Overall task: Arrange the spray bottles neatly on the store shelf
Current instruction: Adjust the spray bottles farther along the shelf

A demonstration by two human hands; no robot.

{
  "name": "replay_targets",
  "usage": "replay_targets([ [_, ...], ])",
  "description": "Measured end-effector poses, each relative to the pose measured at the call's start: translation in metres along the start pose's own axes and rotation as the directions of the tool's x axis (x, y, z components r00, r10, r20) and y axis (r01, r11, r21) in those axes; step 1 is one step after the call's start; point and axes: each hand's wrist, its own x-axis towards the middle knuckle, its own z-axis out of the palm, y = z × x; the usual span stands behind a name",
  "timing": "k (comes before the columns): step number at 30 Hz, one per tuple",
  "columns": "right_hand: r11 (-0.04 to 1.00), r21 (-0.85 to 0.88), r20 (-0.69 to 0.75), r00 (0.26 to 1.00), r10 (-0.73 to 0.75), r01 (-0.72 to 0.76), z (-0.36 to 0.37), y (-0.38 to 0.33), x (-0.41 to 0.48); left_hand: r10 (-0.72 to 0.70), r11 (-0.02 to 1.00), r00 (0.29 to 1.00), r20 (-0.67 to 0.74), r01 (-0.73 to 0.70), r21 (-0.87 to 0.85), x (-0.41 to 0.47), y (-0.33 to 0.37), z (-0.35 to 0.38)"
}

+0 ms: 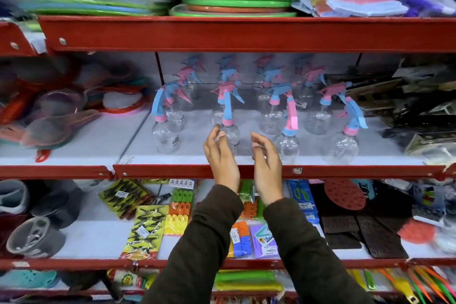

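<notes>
Several clear spray bottles with pink and blue trigger heads stand in rows on the white middle shelf (197, 155). In the front row are a left bottle (164, 136), a centre bottle (230, 134), a bottle (287, 142) right of it and a far right bottle (344, 148). More bottles (271, 116) stand behind them. My left hand (220, 155) is raised at the shelf's front edge, fingers apart, just in front of the centre bottle. My right hand (266, 163) is beside it, fingers loosely curled and holding nothing, between the centre bottle and its right neighbour.
The red shelf rail (345, 171) runs under my wrists. Strainers and bowls (56, 121) crowd the left of the shelf, dark packaged goods (414, 106) the right. Stacked green trays (237, 2) lie on the shelf above. Clips and mats (177, 207) fill the shelf below.
</notes>
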Motion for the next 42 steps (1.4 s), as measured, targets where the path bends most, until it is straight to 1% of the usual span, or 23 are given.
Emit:
replay_targets([
  [1,0.999,-0.005,0.031,0.999,0.038,-0.038,0.009,0.000,0.008,-0.030,0.999,1.000,0.004,0.030,0.041,0.013,0.000,-0.005],
  [3,0.993,-0.010,0.083,0.989,0.122,-0.122,0.023,-0.003,0.026,-0.141,0.984,0.988,0.060,0.133,0.122,0.039,0.003,-0.009],
  [5,0.983,-0.007,0.114,0.976,0.185,-0.186,0.037,-0.006,0.038,-0.268,0.958,0.951,0.154,0.247,0.143,0.057,0.007,-0.011],
  [6,0.978,-0.003,0.118,0.971,0.208,-0.209,0.041,-0.007,0.042,-0.308,0.949,0.930,0.199,0.284,0.141,0.062,0.007,-0.012],
  [8,0.974,-0.011,0.116,0.967,0.227,-0.227,0.045,-0.006,0.044,-0.311,0.949,0.915,0.258,0.286,0.133,0.065,0.006,-0.016],
  [11,0.978,0.001,0.109,0.973,0.206,-0.207,0.042,-0.001,0.039,-0.267,0.961,0.915,0.301,0.231,0.149,0.064,0.004,-0.027],
  [15,0.983,-0.004,0.120,0.975,0.185,-0.185,0.034,0.003,0.027,-0.271,0.960,0.894,0.358,0.225,0.167,0.058,0.002,-0.040],
  [18,0.985,-0.016,0.108,0.979,0.174,-0.173,0.029,0.003,0.017,-0.252,0.965,0.898,0.361,0.208,0.159,0.052,-0.001,-0.046],
  [21,0.985,-0.046,0.121,0.978,0.171,-0.167,0.028,-0.004,0.013,-0.286,0.956,0.884,0.371,0.235,0.175,0.048,0.004,-0.046],
  [23,0.987,-0.052,0.117,0.981,0.158,-0.153,0.028,-0.010,0.009,-0.296,0.952,0.883,0.364,0.241,0.189,0.048,0.005,-0.047],
  [24,0.991,-0.052,0.086,0.988,0.130,-0.126,0.028,-0.012,0.005,-0.279,0.956,0.896,0.345,0.225,0.188,0.046,0.006,-0.049],
  [27,0.999,-0.034,-0.070,0.998,0.006,-0.009,0.030,-0.020,-0.011,-0.131,0.986,0.955,0.265,0.097,0.135,0.039,0.008,-0.059],
  [28,1.000,-0.014,-0.101,0.995,-0.020,0.018,0.034,-0.023,-0.017,-0.103,0.991,0.964,0.247,0.078,0.107,0.038,0.009,-0.064],
  [30,0.998,0.013,-0.117,0.991,-0.059,0.060,0.046,-0.027,-0.030,-0.080,0.997,0.977,0.199,0.075,0.033,0.037,0.011,-0.075],
  [33,0.997,0.030,-0.060,0.996,-0.068,0.070,0.076,-0.029,-0.041,-0.019,1.000,0.995,0.098,0.019,0.007,0.043,0.013,-0.095],
  [36,0.999,0.038,0.058,0.998,-0.002,0.000,0.112,-0.025,-0.035,0.028,0.999,1.000,-0.006,-0.028,0.039,0.062,0.014,-0.119],
  [37,0.999,0.036,0.095,0.995,0.023,-0.027,0.123,-0.024,-0.029,0.041,0.997,0.999,-0.022,-0.040,0.062,0.071,0.015,-0.126],
  [40,0.994,0.015,0.158,0.982,0.102,-0.105,0.161,-0.025,-0.006,0.044,0.989,0.999,-0.001,-0.043,0.141,0.103,0.019,-0.144],
  [42,0.989,-0.005,0.179,0.973,0.145,-0.147,0.184,-0.027,0.008,-0.019,0.980,0.999,0.034,0.012,0.200,0.124,0.023,-0.152],
])
